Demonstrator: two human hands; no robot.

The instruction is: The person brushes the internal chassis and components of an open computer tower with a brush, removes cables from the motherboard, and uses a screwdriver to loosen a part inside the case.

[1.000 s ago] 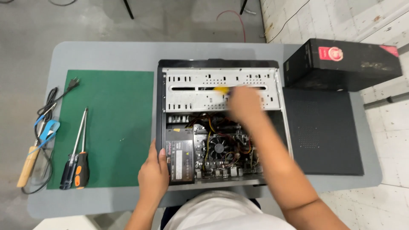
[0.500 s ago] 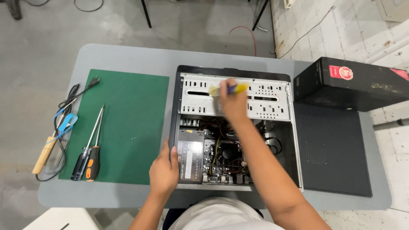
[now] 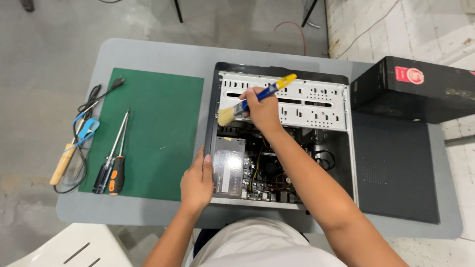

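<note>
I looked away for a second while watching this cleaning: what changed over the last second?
The right hand swept the brush leftward across the white drive cage, bristles now near its left edge. The left hand stayed on the computer case by the power supply; screwdrivers unmoved.

Pale-bristled paintbrush (image 3: 247,105) with glossy blue-and-yellow plastic handle, perforated bare-metal drive cage (image 3: 307,106) in open black computer case (image 3: 212,123), matt green mat (image 3: 153,133), smooth grey tabletop (image 3: 148,54), wooden-handled soldering iron (image 3: 63,163)

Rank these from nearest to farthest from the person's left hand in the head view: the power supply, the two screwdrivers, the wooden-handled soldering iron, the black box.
1. Power supply: touching the left hand, on its right.
2. Screwdrivers: left, on the green mat.
3. Soldering iron: farther left, off the mat.
4. Black box: far right corner.
</note>
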